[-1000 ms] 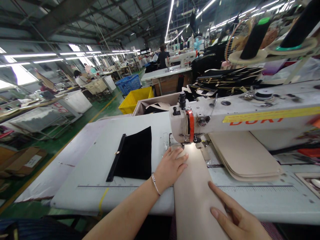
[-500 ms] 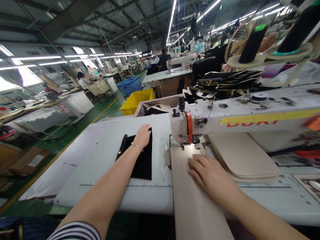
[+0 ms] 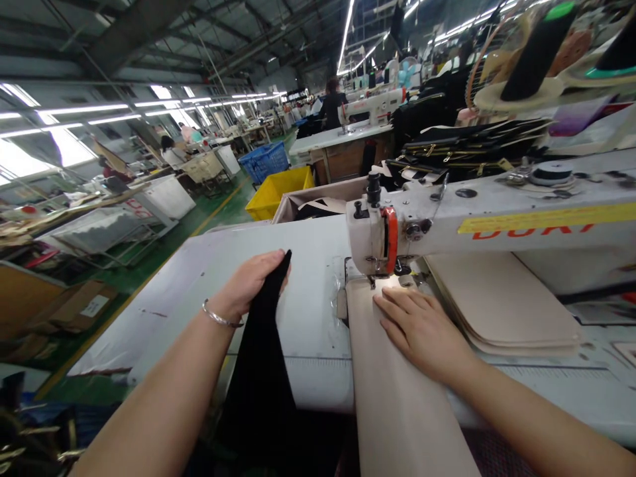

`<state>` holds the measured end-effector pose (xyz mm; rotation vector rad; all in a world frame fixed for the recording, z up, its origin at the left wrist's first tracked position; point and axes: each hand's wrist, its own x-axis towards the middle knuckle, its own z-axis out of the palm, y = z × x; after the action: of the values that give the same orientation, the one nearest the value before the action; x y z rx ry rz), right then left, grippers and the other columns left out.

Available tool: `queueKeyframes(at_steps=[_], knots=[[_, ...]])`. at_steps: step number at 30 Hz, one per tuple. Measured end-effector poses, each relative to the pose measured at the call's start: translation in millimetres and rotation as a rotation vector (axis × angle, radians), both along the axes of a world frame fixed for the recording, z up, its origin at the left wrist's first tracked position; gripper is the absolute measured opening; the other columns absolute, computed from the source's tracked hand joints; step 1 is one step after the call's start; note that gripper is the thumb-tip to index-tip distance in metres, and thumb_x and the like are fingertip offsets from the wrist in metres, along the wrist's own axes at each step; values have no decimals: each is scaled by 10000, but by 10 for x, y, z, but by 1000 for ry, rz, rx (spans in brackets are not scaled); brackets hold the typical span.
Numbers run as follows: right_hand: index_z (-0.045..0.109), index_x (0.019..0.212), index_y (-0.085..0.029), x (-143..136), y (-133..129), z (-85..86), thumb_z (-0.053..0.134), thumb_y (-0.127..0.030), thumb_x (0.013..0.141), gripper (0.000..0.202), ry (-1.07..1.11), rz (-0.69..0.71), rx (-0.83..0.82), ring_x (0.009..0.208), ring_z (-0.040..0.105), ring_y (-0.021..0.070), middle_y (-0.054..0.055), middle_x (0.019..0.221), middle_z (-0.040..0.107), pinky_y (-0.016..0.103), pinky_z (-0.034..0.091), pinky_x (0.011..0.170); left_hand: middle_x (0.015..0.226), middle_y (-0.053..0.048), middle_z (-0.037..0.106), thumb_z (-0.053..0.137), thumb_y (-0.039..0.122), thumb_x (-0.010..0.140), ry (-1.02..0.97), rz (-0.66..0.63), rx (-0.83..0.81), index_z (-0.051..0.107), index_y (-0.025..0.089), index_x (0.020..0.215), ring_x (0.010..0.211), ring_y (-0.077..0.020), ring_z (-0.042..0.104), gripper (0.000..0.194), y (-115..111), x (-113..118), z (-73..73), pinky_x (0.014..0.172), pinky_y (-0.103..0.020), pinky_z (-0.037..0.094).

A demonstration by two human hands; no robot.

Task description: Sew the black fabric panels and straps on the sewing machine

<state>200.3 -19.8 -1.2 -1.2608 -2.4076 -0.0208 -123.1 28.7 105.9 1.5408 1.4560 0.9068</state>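
Note:
My left hand (image 3: pixel 258 275), with a bracelet at the wrist, pinches the top edge of a black fabric piece (image 3: pixel 263 358). The fabric hangs down over the table's front edge. My right hand (image 3: pixel 415 321) lies flat, fingers stretched, on a long beige panel (image 3: pixel 382 397). That panel's far end sits at the needle area of the sewing machine (image 3: pixel 375 242), and its near end drops off the front edge. To the right of my right hand lies a stack of beige panels (image 3: pixel 511 298) with rounded corners, partly under the machine arm.
Behind the white sewing table (image 3: pixel 318 318) stand a beige bin (image 3: pixel 288 205) with pieces inside, a yellow crate (image 3: pixel 278 189) and a blue basket (image 3: pixel 263 162). Black zippered pieces (image 3: pixel 457 149) are piled behind the machine. A thread cone (image 3: pixel 536 53) stands at right.
My left hand has lifted the black fabric off the table and drawn it toward me and to the left. My right hand stays on the beige panel. The view has shifted slightly.

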Motion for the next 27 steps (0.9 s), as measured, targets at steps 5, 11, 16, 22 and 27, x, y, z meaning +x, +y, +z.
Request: queueKeyframes(at_steps=[5,11,16,22,27], knots=[[484,1332,-257,-4,-12,23,404,-335,948,399,-6,3,0,1205,452,264,68,1340,510,463,332,993,746,-18,623,521,385,886,140,-355,-4,647,176,820,696,-156,566,253,27,642,-297,680,-262,452],[460,1348,-211,5,-21,45,390,-308,953,412,5,-10,-7,1201,461,248,84,1335,520,439,342,990,846,-33,679,590,210,802,410,-261,214,653,183,897,791,-187,621,117,63,1235,-892,729,-278,465],[438,1370,-239,9,-15,66,406,-401,955,447,-14,5,-37,1192,456,274,88,1340,510,456,345,973,756,-34,677,580,209,804,471,-259,227,637,177,724,725,-186,622,104,166,1301,-868,683,-277,451],[416,1391,-220,-6,-4,45,417,-459,945,506,-29,-12,-52,1171,463,285,106,1311,524,470,349,963,798,-53,691,583,207,806,500,-228,215,657,164,773,765,-195,638,91,238,1360,-874,697,-280,463],[408,1396,-207,-13,1,36,398,-463,952,512,-41,-16,-63,1185,442,282,100,1333,502,470,333,983,837,-35,696,586,163,778,491,-248,232,661,169,844,780,-177,644,99,240,1316,-875,715,-263,485]])
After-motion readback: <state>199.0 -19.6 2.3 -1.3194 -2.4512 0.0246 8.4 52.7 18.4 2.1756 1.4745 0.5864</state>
